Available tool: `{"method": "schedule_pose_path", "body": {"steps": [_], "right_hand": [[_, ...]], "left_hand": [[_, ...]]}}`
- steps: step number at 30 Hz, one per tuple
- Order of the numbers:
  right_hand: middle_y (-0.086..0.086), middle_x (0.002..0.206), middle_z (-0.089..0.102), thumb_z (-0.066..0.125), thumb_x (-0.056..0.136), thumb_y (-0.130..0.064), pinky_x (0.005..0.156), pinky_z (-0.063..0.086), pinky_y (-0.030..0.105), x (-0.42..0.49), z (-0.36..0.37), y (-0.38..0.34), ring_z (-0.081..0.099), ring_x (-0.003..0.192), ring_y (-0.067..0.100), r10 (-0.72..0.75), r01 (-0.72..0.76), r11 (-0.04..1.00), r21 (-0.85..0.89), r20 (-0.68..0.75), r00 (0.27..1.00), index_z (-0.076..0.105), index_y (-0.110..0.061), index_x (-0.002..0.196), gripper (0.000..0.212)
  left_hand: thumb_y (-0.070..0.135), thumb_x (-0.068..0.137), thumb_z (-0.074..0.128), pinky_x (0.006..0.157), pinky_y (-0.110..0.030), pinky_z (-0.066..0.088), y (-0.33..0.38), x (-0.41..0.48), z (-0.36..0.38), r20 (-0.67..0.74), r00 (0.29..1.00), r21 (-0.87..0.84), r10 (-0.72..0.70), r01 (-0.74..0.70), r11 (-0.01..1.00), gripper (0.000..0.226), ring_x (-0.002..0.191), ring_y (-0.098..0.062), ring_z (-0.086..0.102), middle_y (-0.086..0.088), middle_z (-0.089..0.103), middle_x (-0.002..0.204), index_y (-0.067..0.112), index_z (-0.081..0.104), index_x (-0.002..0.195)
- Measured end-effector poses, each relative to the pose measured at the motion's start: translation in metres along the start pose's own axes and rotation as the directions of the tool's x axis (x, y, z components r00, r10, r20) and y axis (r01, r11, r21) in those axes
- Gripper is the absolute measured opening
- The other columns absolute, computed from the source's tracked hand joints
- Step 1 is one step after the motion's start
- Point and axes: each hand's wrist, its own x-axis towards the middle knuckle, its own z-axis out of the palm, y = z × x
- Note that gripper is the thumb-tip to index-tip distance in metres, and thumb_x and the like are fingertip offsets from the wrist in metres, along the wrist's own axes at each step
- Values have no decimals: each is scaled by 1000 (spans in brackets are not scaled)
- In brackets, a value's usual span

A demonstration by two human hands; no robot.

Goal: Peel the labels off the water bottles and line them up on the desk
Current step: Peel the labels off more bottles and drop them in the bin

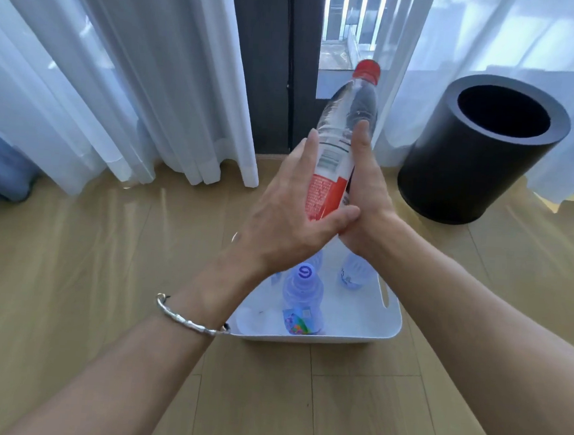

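Hands together: left hand (289, 217) and right hand (366, 196) clasp a clear plastic water bottle (350, 112), red-capped, above a white plastic tub (355, 341) on the floor (102, 271). Probably light, slick, crushable; pick at the red-and-white label (325, 189).

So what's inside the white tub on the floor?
A purple-capped bottle with a colourful label stands in the tub, another clear bottle farther back. The left hand and right hand holding the red-capped bottle cover the far end, so more may be hidden.
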Motion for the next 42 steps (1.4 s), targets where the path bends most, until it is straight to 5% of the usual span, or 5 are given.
{"method": "schedule_pose_path", "body": {"steps": [4,12,23,33,42], "right_hand": [[11,88,72,48,88,-63,68,61,38,3,-6,-3,71,72,24,34,-35,999,-8,-87,996,62,-14,115,58],[16,109,71,53,86,-62,84,57,48,9,-9,3,70,93,31,49,-45,999,30,-124,991,59,-12,123,63],[13,95,72,53,89,-56,81,59,43,12,-12,2,71,84,28,-12,4,998,-59,-139,990,63,-13,112,50],[16,102,72,57,86,-57,76,60,41,17,-8,8,72,83,28,-21,4,995,-96,-172,985,58,-8,120,59],[16,102,72,57,86,-58,83,58,48,19,-13,11,72,88,31,-20,-6,991,-132,-191,981,58,-11,117,56]], "left_hand": [[54,78,64,107,-42,43,-5,-2,0,40,998,67,38,-41,997,101,139,-19,34,-3,20,158,21,6,154],[39,95,55,94,-1,23,-11,-2,5,68,997,16,30,-31,999,73,141,-6,21,5,9,162,29,12,153],[41,95,36,105,-41,45,-10,0,5,35,999,108,32,-36,994,59,136,-22,41,0,22,159,25,24,151],[37,96,25,77,-51,58,-15,-1,2,35,989,336,147,-150,930,60,98,-43,67,-23,43,144,6,37,146],[33,101,30,86,-42,55,-17,-2,2,14,989,282,148,-146,948,53,106,-36,66,-19,51,140,8,35,147]]}}
